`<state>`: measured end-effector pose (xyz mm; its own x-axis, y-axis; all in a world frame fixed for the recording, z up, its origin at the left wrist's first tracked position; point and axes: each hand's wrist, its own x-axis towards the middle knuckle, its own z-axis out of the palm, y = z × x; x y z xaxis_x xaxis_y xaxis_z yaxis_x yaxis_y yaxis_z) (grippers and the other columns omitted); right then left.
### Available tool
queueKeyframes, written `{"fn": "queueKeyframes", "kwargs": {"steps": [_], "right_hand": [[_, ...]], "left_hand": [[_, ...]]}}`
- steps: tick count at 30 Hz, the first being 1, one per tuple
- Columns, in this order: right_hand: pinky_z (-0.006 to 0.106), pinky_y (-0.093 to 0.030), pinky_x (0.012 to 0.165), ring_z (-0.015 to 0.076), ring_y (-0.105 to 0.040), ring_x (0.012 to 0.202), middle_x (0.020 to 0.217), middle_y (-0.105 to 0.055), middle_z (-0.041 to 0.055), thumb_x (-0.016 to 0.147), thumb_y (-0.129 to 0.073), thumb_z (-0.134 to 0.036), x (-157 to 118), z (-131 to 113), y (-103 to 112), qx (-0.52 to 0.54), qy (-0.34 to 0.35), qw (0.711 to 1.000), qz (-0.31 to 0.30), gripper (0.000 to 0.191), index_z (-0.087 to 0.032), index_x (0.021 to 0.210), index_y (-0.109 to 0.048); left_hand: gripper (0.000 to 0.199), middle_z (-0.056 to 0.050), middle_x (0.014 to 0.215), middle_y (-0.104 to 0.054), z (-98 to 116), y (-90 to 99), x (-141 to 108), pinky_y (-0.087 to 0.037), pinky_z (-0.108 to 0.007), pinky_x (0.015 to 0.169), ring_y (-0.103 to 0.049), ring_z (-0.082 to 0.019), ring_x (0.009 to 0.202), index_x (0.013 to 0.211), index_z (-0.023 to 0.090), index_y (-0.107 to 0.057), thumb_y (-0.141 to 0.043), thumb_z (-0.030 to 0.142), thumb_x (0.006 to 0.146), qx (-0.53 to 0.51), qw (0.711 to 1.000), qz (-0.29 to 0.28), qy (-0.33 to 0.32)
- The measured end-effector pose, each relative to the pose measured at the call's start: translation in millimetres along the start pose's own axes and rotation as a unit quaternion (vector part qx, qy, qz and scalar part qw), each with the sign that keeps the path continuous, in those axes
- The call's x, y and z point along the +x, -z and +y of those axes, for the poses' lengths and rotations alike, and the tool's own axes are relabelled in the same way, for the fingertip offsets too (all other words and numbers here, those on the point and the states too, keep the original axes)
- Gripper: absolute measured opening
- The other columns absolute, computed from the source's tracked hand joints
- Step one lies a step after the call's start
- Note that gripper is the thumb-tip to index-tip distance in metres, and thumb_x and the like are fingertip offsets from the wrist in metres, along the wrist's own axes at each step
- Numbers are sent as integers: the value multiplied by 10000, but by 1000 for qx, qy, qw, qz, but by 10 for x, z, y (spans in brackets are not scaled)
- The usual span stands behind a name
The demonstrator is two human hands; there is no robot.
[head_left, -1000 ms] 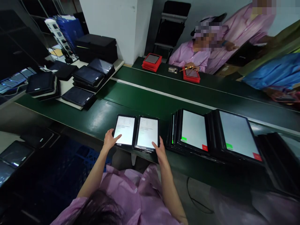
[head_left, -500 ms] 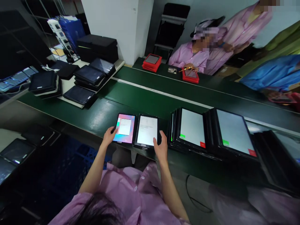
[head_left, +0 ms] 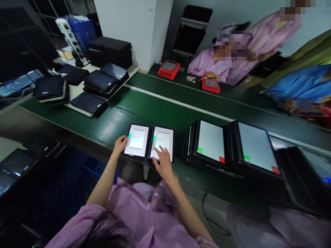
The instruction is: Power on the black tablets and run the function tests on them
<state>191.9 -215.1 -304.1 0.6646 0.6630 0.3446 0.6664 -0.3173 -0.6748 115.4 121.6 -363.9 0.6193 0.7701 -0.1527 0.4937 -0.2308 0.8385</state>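
Observation:
Two lit tablets lie side by side on the green bench in front of me. On the left tablet point(head_left: 137, 139) a pale screen shows a white box and a green tab. My left hand point(head_left: 120, 144) is closed at its left edge, the fingertips partly hidden there. The right tablet point(head_left: 167, 137) shows a similar pale screen with a green tab. Over its lower half, my right hand point(head_left: 163, 163) hovers or touches with fingers spread; whether a fingertip meets the glass I cannot tell.
To the right stand tablet stacks point(head_left: 210, 141) with white, green and red screens. Dark tablets point(head_left: 99, 81) are piled at the left. Across the green bench point(head_left: 160, 103), a co-worker point(head_left: 210, 63) handles a red-cased tablet point(head_left: 210, 84); red cases point(head_left: 168, 70) are stacked nearby.
My right hand has moved left from the right tablet's edge over its screen. My left thumb has drawn back to the left tablet's edge. Both screens have changed, the left from colourful to pale.

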Motion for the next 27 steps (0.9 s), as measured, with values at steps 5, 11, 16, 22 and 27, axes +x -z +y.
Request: {"fn": "queueKeyframes", "kwargs": {"steps": [5,11,16,22,27], "right_hand": [[713,-194,1422,321,-475,1641,1446,-781,81,1110,-598,-422,196,5,-53,-9,18,998,-53,509,-292,1602,-610],[614,-226,1433,285,-443,1659,1659,-622,81,1127,-536,-470,98,190,80,31,-50,997,46,553,-287,1648,-556],[563,-306,1398,301,-494,1613,1721,-550,116,1077,-521,-645,64,715,159,175,-233,941,171,691,-234,1630,-570],[560,-388,1349,311,-619,1500,1621,-647,160,999,-590,-714,89,1126,-58,338,-274,856,278,747,-173,1507,-676],[561,-382,1349,301,-630,1483,1577,-687,148,1006,-616,-677,33,1181,-119,326,-255,863,290,667,-193,1451,-724]], "left_hand": [[389,-166,1413,-779,-9,13,-47,-532,-455,1203,-732,-314,1318,1293,157,-812,-725,332,956,6,1000,-8,-9],[295,-108,1443,-775,-5,28,-53,-457,-471,1285,-686,-305,1398,1139,216,-852,-624,365,1025,13,999,-9,-28],[354,-130,1443,-767,-50,8,-117,-452,-447,1295,-692,-289,1388,1139,189,-846,-551,368,1062,10,998,4,-61],[365,-130,1407,-784,-124,-13,-180,-494,-464,1266,-716,-295,1344,1122,191,-838,-552,408,1055,17,994,22,-108],[380,-138,1424,-775,-113,-8,-184,-487,-467,1273,-712,-299,1356,1119,190,-835,-518,391,1064,38,992,20,-117]]}}
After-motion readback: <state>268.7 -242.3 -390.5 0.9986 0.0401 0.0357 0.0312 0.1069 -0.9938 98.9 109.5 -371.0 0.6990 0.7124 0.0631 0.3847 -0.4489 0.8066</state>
